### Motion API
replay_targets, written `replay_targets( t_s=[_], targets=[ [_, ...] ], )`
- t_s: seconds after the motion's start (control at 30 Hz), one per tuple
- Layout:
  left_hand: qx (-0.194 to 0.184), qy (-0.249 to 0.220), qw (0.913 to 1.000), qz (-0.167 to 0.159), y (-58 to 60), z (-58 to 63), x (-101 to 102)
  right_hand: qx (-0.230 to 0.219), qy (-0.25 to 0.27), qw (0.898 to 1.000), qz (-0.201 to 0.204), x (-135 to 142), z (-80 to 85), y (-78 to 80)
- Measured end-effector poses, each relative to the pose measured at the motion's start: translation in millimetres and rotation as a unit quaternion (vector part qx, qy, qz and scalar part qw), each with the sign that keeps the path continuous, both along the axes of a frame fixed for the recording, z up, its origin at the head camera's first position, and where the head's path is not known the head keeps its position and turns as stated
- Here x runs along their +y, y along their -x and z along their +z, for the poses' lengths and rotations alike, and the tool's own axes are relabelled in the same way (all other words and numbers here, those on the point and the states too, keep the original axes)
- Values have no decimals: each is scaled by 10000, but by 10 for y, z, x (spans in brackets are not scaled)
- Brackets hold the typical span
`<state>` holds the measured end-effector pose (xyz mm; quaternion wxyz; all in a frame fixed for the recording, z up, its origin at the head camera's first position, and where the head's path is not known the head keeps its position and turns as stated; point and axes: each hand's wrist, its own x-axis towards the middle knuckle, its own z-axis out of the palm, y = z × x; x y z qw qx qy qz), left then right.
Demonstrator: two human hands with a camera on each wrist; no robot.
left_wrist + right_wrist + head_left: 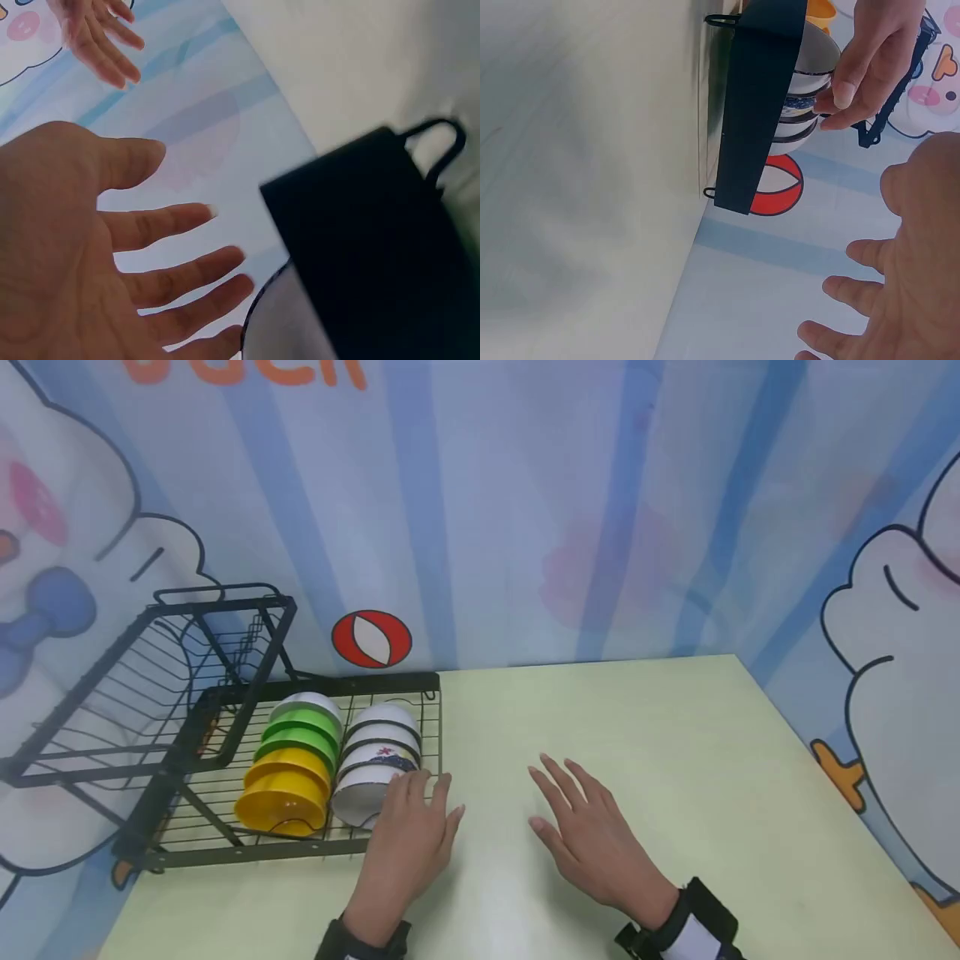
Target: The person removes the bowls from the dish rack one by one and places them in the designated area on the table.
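My left hand (411, 843) hovers at the right front corner of the black dish rack (300, 852), its fingers extended and overlapping the nearest white bowl (363, 797) in the head view. Behind that bowl, several white bowls (382, 722) with dark rims stand on edge in a row. A second row beside it holds yellow bowls (281, 802), green bowls (300, 735) and a white one at the back. To the right, over the table, my right hand (596, 835) is held with spread fingers and nothing in it. In the left wrist view, the left palm (67, 255) is bare.
The rack's raised upper wire basket (150, 693) rises on the left side. A pale yellow table (637, 735) extends right of the rack. Behind it hangs a blue striped backdrop (510, 510) with cartoon figures and a red-and-white ball print (371, 639).
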<state>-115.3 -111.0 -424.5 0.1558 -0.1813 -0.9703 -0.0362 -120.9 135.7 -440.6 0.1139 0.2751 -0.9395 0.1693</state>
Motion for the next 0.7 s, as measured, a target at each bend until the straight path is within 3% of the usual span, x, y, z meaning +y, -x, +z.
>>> replay_targets(
  t_s=[0.13,0.7],
  targets=[
    [66,51,9999,70,26,65,-38,5,-17,10000,71,-11,17,15],
    [-340,281,9957,810,87,216,-178,5,-46,9998,182,-51,29,135]
  ],
)
